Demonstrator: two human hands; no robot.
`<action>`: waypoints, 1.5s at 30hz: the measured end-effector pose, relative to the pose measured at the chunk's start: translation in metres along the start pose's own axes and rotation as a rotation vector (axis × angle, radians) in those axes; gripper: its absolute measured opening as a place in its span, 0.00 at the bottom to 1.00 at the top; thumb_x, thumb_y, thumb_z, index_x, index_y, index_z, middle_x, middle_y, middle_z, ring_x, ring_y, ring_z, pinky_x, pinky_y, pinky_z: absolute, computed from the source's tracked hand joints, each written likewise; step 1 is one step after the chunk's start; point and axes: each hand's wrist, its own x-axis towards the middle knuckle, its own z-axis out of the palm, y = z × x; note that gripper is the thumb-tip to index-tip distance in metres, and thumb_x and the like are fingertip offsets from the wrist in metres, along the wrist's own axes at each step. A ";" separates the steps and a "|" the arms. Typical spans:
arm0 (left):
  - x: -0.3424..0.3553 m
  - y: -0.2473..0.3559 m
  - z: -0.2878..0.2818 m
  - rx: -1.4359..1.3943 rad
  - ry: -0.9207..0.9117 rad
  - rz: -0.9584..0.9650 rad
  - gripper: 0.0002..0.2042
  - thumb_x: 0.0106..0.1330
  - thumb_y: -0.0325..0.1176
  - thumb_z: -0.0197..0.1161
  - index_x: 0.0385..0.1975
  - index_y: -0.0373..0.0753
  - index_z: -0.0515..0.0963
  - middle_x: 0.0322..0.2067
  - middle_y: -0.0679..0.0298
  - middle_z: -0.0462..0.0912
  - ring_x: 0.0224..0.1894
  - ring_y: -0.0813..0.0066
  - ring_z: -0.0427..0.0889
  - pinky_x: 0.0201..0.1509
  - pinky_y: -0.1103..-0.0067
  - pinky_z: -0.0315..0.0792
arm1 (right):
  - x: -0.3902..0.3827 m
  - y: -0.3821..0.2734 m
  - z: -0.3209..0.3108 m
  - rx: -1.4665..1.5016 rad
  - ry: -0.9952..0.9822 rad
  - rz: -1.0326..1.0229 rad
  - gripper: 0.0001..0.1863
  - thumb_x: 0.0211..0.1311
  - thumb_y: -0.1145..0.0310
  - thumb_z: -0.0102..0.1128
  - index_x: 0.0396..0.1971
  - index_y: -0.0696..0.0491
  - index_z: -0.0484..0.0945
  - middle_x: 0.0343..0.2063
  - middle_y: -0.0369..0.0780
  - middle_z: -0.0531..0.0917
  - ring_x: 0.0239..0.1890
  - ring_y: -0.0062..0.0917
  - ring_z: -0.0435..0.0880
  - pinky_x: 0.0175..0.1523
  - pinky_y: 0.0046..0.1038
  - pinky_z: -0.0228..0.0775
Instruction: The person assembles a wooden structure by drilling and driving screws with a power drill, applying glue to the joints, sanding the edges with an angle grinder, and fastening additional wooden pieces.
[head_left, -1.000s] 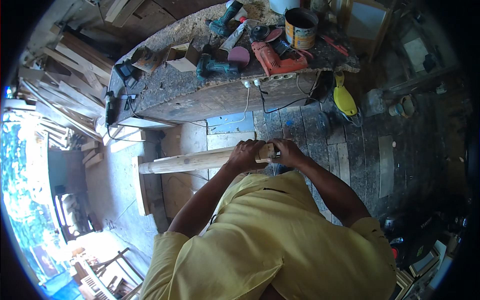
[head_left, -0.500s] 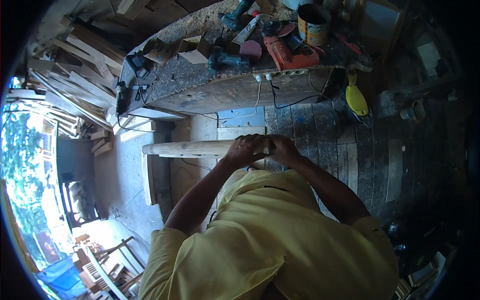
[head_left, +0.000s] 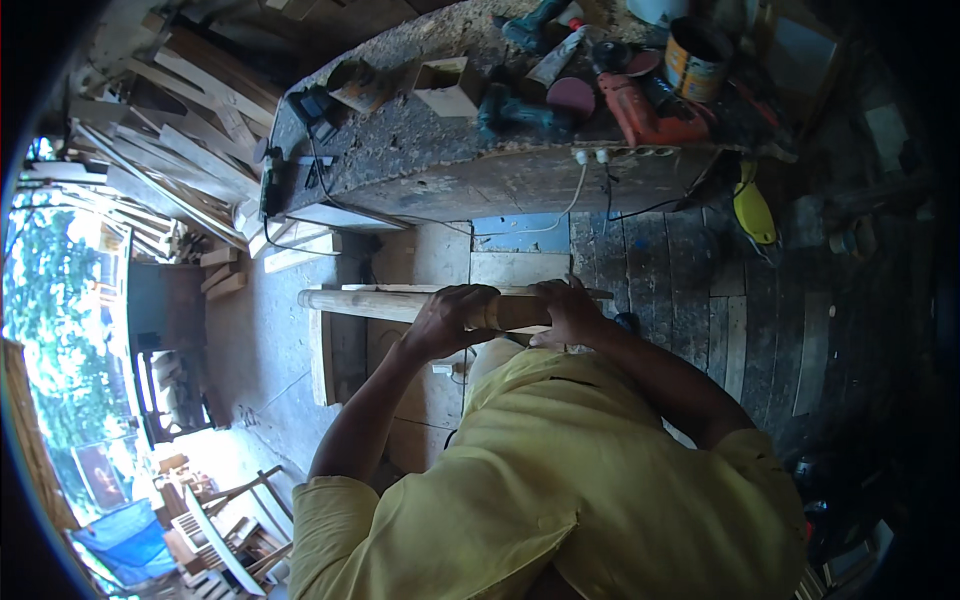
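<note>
A pale wooden frame (head_left: 365, 304) lies across in front of my body, with a long bar running left to right and a shorter piece hanging from its left end. My left hand (head_left: 455, 318) is wrapped over the bar right of its middle, fingers curled around it. A short way to the right, my right hand (head_left: 568, 314) grips the same frame near its right end, thumb on the near side. Between the two hands a darker, rounded stretch of wood shows. My palms hide part of the bar.
Beyond the frame stands a rough workbench (head_left: 400, 185) bearing a red power tool (head_left: 640, 112), a teal cordless tool (head_left: 505, 112), an open wooden box (head_left: 447, 86) and a paint can (head_left: 695, 62). Cords hang from its front. Timber (head_left: 190, 145) is stacked at left; a yellow tool (head_left: 753, 212) hangs right.
My hands have moved apart along the bar, baring the wood between them. The whole view has shifted, so the bench sits further right in it.
</note>
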 end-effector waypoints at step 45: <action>-0.334 -0.117 -0.062 -0.112 0.298 -0.221 0.31 0.59 0.43 0.68 0.62 0.40 0.69 0.63 0.59 0.73 0.67 0.60 0.70 0.73 0.63 0.61 | 0.267 -0.255 0.185 0.437 -1.373 -0.098 0.39 0.71 0.31 0.37 0.56 0.52 0.78 0.53 0.51 0.81 0.58 0.38 0.78 0.64 0.34 0.65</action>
